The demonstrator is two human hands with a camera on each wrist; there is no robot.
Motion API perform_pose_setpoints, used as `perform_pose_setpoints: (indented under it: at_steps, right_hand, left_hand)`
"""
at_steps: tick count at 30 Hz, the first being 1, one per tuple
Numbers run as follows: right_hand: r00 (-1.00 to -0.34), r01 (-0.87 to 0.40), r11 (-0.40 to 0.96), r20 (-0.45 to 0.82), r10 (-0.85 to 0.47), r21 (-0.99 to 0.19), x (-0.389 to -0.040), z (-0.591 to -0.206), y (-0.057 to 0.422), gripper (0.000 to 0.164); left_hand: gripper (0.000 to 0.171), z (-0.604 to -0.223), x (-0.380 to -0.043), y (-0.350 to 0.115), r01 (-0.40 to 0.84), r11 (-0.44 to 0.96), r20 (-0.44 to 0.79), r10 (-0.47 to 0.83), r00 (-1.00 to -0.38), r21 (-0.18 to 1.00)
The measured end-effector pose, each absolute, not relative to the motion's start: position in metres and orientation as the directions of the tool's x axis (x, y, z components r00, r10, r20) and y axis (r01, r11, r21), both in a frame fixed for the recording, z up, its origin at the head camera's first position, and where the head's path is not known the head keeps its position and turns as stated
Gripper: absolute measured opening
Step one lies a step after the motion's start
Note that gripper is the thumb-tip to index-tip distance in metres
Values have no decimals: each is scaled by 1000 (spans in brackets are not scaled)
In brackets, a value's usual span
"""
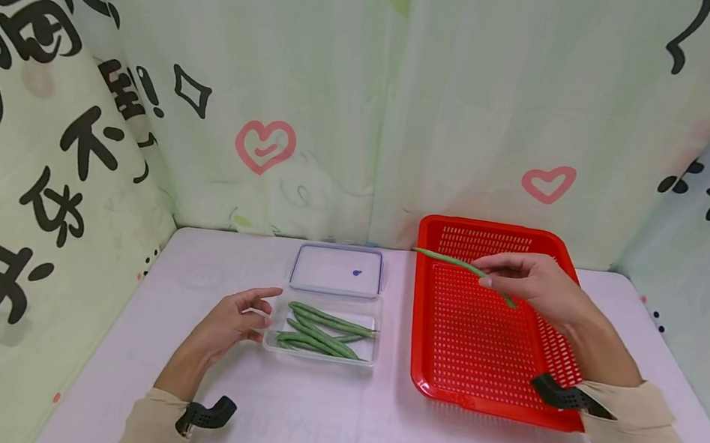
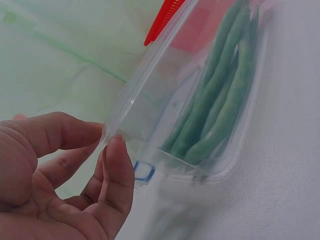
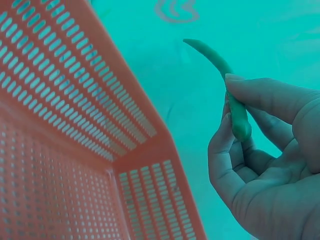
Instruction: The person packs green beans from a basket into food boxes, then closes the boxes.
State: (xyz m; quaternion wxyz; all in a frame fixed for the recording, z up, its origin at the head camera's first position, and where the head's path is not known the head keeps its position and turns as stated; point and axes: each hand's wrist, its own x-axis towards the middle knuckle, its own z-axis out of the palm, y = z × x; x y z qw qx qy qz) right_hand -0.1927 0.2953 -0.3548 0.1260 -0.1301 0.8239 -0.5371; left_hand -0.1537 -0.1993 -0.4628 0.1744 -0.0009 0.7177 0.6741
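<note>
My right hand point(image 1: 527, 282) pinches a green bean point(image 1: 452, 259) between thumb and fingertips, above the back part of a red plastic basket point(image 1: 420, 321). The right wrist view shows that green bean point(image 3: 212, 57) sticking out past the thumb, its other end close to the palm. At the left side of a clear plastic container point(image 1: 278, 302), my left hand point(image 1: 228, 325) has its fingers bent and spread, fingertips right at the wall. Several green beans point(image 1: 322, 334) lie in the container. The left wrist view shows the left fingertips point(image 2: 116, 145) at the container's rim corner.
A clear lid with a blue-edged rim point(image 1: 337, 251) lies behind the container. All of this stands on a pale table point(image 1: 326, 429). Printed curtains point(image 1: 372, 103) hang along the back and both sides, close behind the basket.
</note>
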Motion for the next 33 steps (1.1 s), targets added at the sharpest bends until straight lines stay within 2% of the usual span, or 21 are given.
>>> perform_pose_setpoints:
  at_steps: [33]
  right_hand:
    - [-858, -68, 254, -73, -509, -965, -195, -358, 187, 30]
  left_hand:
    - [61, -464, -155, -199, -233, 97, -250, 228, -941, 968]
